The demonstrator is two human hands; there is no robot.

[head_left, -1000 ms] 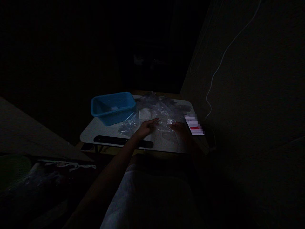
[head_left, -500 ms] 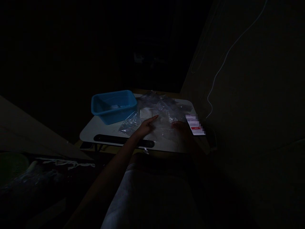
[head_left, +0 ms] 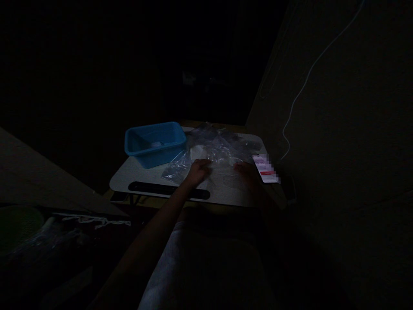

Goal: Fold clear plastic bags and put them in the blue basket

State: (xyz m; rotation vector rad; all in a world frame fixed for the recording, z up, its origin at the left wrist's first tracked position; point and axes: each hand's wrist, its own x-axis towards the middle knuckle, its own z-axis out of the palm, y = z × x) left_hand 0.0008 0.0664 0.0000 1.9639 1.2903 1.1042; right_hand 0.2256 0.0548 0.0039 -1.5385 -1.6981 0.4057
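Clear crumpled plastic (head_left: 222, 148) is spread over the small white table (head_left: 122, 178) in dim light. My left hand (head_left: 198, 171) is at the near edge of the plastic, its fingers closed together; what they pinch is too dark to make out. A small white piece (head_left: 198, 152) lies just beyond that hand. To the right, my right hand (head_left: 244, 168) is by the plastic with its fingers bent toward it; they seem to hold its edge, though shadow hides the grip.
A blue basin (head_left: 158, 150) with something pale inside stands at the table's back left. A lit phone (head_left: 265, 168) lies at the right edge. A dark slot (head_left: 167, 189) runs along the front. A white cable (head_left: 300, 90) hangs on the right.
My left hand's index finger, stretched out before, is now drawn in with the others. The plastic between my hands has shifted away from the table's front edge.
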